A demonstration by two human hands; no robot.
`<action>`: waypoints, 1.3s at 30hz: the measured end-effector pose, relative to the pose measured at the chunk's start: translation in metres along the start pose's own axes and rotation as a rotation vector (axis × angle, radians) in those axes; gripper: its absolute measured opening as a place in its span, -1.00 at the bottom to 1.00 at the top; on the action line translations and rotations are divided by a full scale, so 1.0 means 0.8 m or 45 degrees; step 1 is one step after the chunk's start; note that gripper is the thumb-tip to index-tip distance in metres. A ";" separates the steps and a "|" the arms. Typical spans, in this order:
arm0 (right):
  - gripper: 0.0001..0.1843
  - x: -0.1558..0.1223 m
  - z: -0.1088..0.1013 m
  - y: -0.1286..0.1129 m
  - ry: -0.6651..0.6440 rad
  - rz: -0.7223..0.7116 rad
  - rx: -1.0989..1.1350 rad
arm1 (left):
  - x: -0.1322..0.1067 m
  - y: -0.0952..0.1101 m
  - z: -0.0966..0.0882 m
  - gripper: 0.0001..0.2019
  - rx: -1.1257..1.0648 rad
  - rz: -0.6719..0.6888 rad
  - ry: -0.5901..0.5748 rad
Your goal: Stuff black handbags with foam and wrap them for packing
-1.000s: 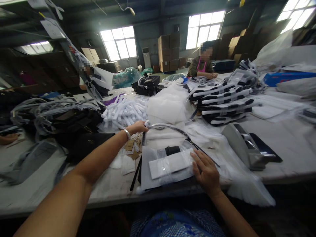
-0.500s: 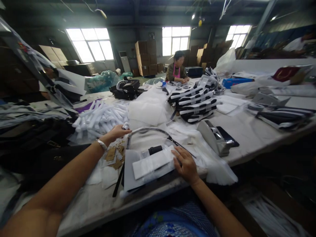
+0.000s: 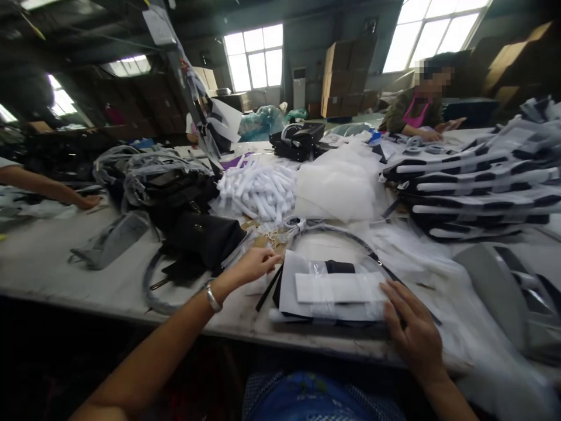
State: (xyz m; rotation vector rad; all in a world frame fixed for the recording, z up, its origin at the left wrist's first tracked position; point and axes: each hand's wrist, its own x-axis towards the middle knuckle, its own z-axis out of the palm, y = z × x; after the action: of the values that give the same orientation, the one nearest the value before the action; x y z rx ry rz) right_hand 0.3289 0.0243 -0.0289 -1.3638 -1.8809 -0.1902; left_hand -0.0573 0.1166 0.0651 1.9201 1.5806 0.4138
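In front of me lies a flat dark bag (image 3: 276, 298), mostly hidden under a white sheet (image 3: 289, 280) and a white padded strip (image 3: 326, 287) with clear film. Its wrapped handle (image 3: 346, 231) arches behind it, with a small white piece at the left. My left hand (image 3: 254, 264) hovers at the sheet's left edge, near brown paper tags (image 3: 264, 241), its fingers loosely stretched with nothing visible in them. My right hand (image 3: 414, 327) rests on the bag's right side, fingers extended and apart.
Black bags (image 3: 197, 240) crowd the left. Behind are white rolled pieces (image 3: 258, 190) and white sheets (image 3: 335, 184). To the right stand a stack of wrapped black straps (image 3: 477, 193) and a grey tape dispenser (image 3: 495, 292). A co-worker (image 3: 416, 114) sits opposite; another person's arm (image 3: 52, 187) reaches in from the left.
My view has turned left. My left hand has left the handle, where it held a small white piece, and come back towards me. My right hand stays at the bag's right side.
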 end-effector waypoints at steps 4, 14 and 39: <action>-0.53 0.000 0.002 -0.002 -0.006 0.058 -0.023 | -0.033 -0.009 0.041 -0.53 -0.340 -0.025 -0.059; -0.53 0.013 0.000 0.012 -0.019 0.242 0.148 | -0.041 0.048 0.067 -0.46 -1.076 -0.057 0.067; -0.78 0.117 -0.069 -0.200 -0.313 0.012 0.469 | -0.129 0.027 0.107 -0.50 -0.410 0.684 0.360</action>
State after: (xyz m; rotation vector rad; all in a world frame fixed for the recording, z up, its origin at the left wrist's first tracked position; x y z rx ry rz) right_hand 0.2096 -0.0019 0.1207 -1.1806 -1.9866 0.3291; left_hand -0.0149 -0.0069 0.0272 2.0675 1.0432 1.1335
